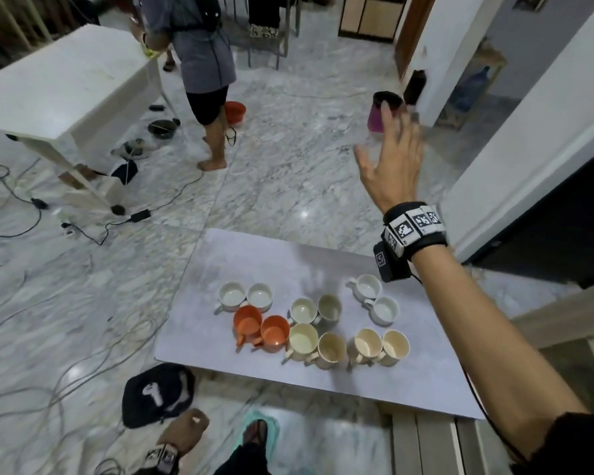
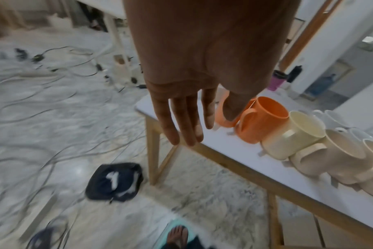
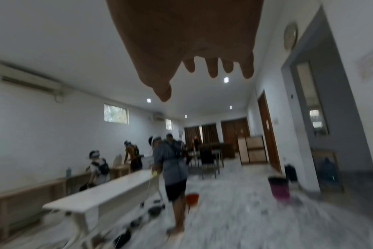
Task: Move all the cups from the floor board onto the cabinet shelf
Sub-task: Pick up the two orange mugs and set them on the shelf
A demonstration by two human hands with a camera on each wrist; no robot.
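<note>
Large shared hall: marble floor (image 1: 288,173), long white tables (image 3: 109,192), floor cables (image 1: 21,214).

Indoor light, dim-to-medium, cool white. Source: recessed ceiling spots (image 3: 225,79) plus small high windows (image 3: 115,113), both blown out in the right wrist view. Head view is the sharpest; specular hotspots on the marble floor (image 1: 304,213), soft diffuse shadow on the white board (image 1: 254,258) above the cups (image 1: 309,320). Strong wide-angle bending at the edges in all three views, straight lines curve. Left wrist: heavy motion smear on floor and cables, left hand (image 2: 202,70) underexposed, close and soft. Right wrist: whole frame blurred and noisy, right hand (image 3: 187,42) a dark silhouette against the ceiling, background people smeared.
</note>
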